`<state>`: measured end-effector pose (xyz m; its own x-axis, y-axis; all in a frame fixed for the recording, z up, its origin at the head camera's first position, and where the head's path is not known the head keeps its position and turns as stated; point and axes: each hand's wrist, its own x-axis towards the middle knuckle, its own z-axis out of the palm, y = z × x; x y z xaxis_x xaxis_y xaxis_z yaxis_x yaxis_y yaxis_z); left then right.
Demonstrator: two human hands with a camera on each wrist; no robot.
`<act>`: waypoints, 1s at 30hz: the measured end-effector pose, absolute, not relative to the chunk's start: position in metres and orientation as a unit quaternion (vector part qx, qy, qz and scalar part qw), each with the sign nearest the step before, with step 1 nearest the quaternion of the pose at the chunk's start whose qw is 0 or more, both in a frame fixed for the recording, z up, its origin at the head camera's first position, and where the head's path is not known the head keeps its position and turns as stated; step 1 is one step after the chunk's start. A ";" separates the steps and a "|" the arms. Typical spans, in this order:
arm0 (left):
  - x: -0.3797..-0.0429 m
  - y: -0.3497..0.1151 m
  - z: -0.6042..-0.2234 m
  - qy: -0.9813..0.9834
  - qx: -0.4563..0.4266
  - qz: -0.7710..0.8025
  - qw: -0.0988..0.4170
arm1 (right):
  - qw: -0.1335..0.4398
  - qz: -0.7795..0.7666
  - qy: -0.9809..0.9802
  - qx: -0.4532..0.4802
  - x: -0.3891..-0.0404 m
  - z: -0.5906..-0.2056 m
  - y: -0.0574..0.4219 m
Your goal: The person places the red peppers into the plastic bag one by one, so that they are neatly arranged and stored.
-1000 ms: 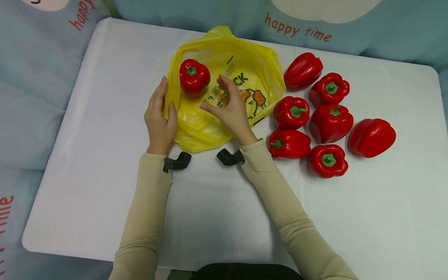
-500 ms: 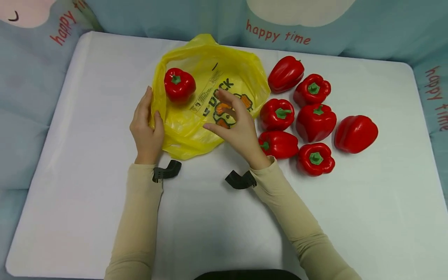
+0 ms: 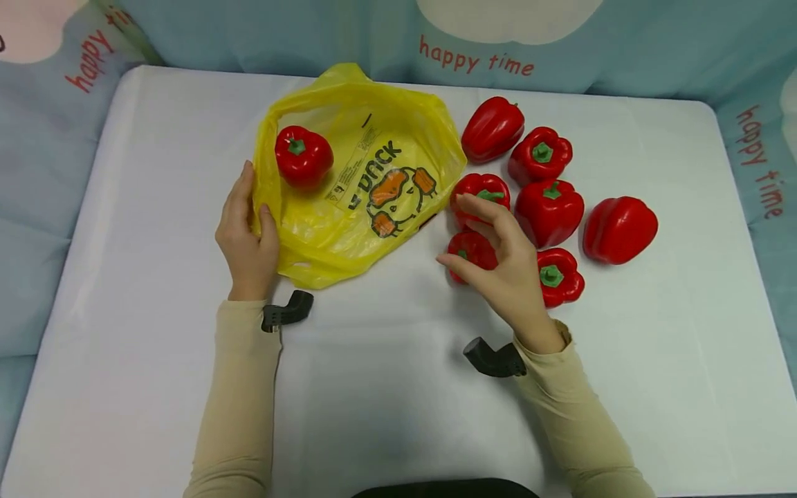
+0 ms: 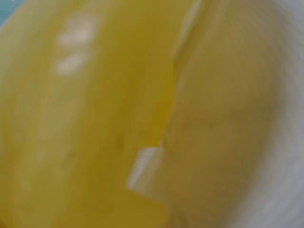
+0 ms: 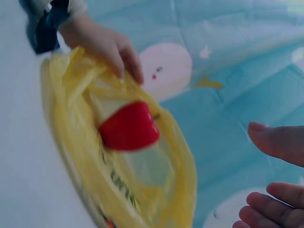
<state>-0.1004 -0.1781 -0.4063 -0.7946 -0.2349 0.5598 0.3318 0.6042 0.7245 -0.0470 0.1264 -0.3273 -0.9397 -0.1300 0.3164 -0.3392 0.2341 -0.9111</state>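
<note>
"So, what has your left hand [image 3: 249, 245] got?"

"You pinch the left rim of the yellow bag [image 3: 330, 261], with plastic between thumb and fingers. Your left wrist view is mostly blurred yellow, so the fingertips can't be made out there."

"And inside the bag?"

"You have one red pepper [image 3: 304, 158] lying in the open mouth, close to the left wall, its green stem facing up. To the right of it, black lettering and an orange-and-black drawing show on the plastic."

"Now your right hand [image 3: 515, 280]?"

"You hold it spread, the thumb well parted from the bent fingers. It is over the near left part of the pepper group, hiding some of the lying pepper [image 3: 470, 249] and a little of the upright pepper [image 3: 476, 185] behind that. Whether you touch either, I cannot tell."

"Where are the rest?"

"Five more stand or lie to the right of the bag on your white table [image 3: 373, 401]. Its rearmost pepper [image 3: 494, 130] is just beside the bag's right rim; the rightmost pepper [image 3: 620, 230] lies at the outer edge of the group. Behind the table hangs a blue curtain [image 3: 299, 41]."
</note>
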 end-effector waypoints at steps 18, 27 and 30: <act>-0.099 -0.177 -0.404 -0.836 -0.030 -0.448 0.316 | 0.177 0.585 -0.789 0.064 -0.007 -0.337 0.204; -0.101 -0.177 -0.406 -0.835 -0.024 -0.446 0.321 | 0.136 0.551 -0.822 0.053 -0.006 -0.344 0.236; -0.102 -0.178 -0.407 -0.836 -0.022 -0.441 0.325 | 0.111 0.516 -0.848 0.057 -0.008 -0.347 0.241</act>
<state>-0.1022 -0.1776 -0.4070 -0.7875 -0.2504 0.5632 0.3236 0.6097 0.7236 -0.0076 0.2411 -0.3470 -0.9691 0.0182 0.2460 -0.2100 0.4620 -0.8617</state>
